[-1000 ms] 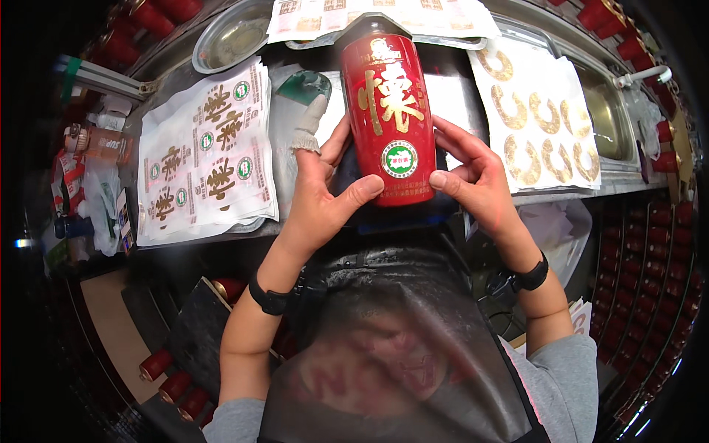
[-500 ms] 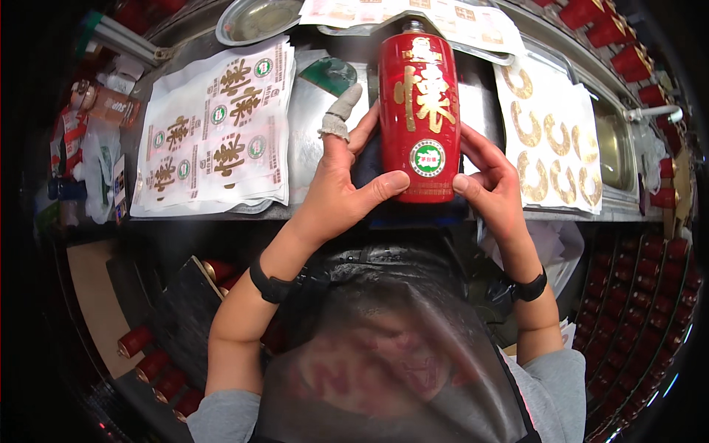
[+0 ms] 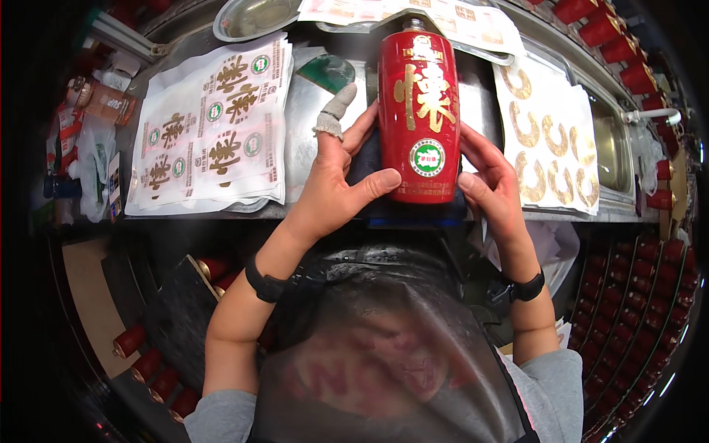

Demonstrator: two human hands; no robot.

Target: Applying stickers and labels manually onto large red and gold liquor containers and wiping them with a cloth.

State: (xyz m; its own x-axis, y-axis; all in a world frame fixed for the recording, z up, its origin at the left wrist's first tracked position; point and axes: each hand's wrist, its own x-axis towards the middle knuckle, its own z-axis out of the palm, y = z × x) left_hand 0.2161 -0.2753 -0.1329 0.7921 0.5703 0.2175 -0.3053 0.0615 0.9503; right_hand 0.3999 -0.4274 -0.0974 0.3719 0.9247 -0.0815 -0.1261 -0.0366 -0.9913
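Note:
A red bottle point(image 3: 419, 159) with gold characters and a round green-and-white emblem lies in front of me, its silver neck pointing away. Under it a dark blue pad point(image 3: 377, 220) partly shows. My left hand point(image 3: 330, 171) holds the bottle's left side, thumb over the lower edge and fingertips partly hidden behind it; a grey finger cot covers one raised finger. On the other side my right hand point(image 3: 493, 181) is curved against the bottle, its thumb at the lower right edge. A green scraper-like piece point(image 3: 327, 73) lies beyond my left hand.
Printed decal sheets point(image 3: 210, 125) are stacked at left; a sheet of gold crescent decals point(image 3: 550, 140) lies at right. A metal basin point(image 3: 255, 18) and a sheet-covered tray point(image 3: 473, 29) stand at the back. Right are a water-filled sink point(image 3: 611, 155) and racked red bottles point(image 3: 635, 295).
Both thumbs have drawn slightly outward along the bottle's lower edges, easing their hold. The bottle stays almost in place; the whole view has shifted a little.

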